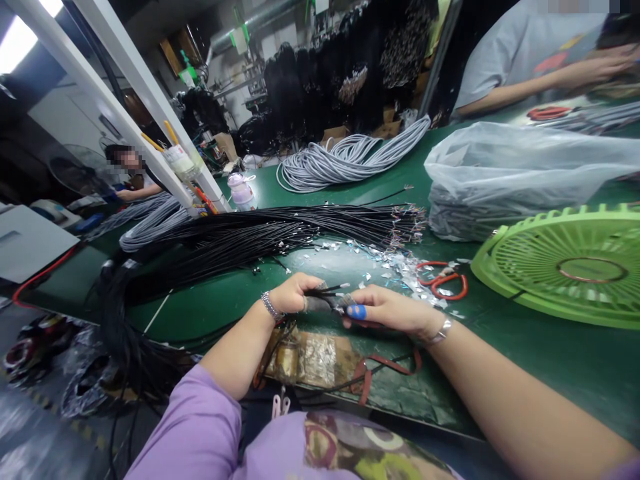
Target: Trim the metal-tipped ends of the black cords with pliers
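Observation:
My left hand (293,293) is closed around a small bunch of black cable ends (325,291) wrapped in silver foil. My right hand (390,311) meets it from the right, its fingertips with blue nails pinching the foil end of the same bunch; a red strap shows under its palm. Both hands hover just above the green table (235,293) near its front edge. Behind them lies a long bundle of black cables (280,233) with stripped coloured wire ends at the right. Scraps of silver foil (395,267) litter the table beyond my hands.
Red-handled scissors (447,280) lie right of my hands, a green fan grille (570,263) further right. A clear plastic bag of grey cables (520,173) and coiled grey cables (345,160) lie behind. A person (530,60) works across the table; another person (133,177) sits far left.

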Demonstrator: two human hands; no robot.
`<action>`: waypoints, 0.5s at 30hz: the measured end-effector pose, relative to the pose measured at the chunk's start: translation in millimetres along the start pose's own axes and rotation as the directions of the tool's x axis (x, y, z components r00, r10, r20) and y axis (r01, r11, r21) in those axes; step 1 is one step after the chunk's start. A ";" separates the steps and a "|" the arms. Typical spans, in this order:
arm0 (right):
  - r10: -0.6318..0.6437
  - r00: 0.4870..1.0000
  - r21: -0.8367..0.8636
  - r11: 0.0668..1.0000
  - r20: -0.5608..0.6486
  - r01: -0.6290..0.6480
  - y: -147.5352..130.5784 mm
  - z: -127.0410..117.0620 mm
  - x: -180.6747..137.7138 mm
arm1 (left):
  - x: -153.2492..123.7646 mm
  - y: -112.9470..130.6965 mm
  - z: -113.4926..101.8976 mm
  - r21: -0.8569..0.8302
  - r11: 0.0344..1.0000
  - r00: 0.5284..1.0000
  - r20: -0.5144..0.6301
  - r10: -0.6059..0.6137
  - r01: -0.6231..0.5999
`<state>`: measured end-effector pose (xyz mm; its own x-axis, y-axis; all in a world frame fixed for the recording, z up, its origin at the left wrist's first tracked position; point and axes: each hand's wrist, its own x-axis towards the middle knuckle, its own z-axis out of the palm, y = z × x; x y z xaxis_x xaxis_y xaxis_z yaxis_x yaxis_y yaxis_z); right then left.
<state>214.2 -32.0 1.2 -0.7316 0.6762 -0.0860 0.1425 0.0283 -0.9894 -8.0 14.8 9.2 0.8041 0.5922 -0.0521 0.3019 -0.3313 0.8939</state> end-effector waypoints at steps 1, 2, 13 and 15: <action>-0.007 1.000 -0.020 1.000 0.001 0.007 0.0 -0.4 0.5 | 0.2 -0.5 0.3 -0.004 1.000 1.000 -0.001 0.011 -0.011; -0.015 1.000 -0.041 0.999 -0.002 0.015 0.0 -0.9 1.0 | 0.5 -1.0 0.6 -0.011 1.000 1.000 -0.002 0.023 -0.023; -0.008 0.996 -0.078 0.997 -0.090 0.001 1.3 -0.3 5.6 | 5.1 -0.1 1.6 -0.179 0.982 0.996 -0.047 -0.070 0.061; 0.003 0.988 -0.067 0.998 -0.155 -0.013 1.5 0.7 7.1 | 6.5 -1.4 2.2 -0.217 0.973 0.993 -0.069 -0.096 0.079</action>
<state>208.7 -27.7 -1.0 -0.6192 0.7821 -0.0698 0.1963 0.0682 -0.9782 -2.0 17.5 6.7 0.7340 0.6707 -0.1070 0.2463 -0.1159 0.9622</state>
